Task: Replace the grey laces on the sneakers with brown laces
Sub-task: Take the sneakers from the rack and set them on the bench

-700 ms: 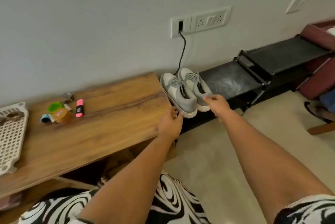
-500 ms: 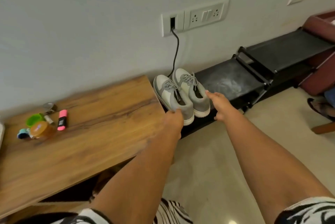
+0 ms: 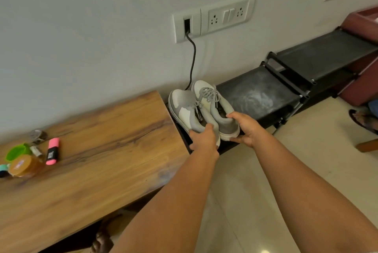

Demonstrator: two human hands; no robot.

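Left hand [image 3: 203, 140] grips heel of left sneaker [image 3: 189, 111], right hand [image 3: 246, 130] clasps heel of right sneaker [image 3: 216, 107], both shoes on black shoe rack [image 3: 257, 93] beside counter [image 3: 92, 160], grey laces [image 3: 210, 94] intact, grasped likely for lifting across.

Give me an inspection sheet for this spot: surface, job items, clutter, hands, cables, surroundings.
Surface: wooden table; black shoe rack beside it.
Job's things: two grey-and-white sneakers, grey laces still in; brown laces not seen.
Clutter: pink highlighter, orange jar, green lid at the table's left end.
Hands: left hand has a grip on the left sneaker's heel; right hand on the right one's.
Cables: black cable from wall socket down behind the sneakers.
Surroundings: tiled floor, grey wall.
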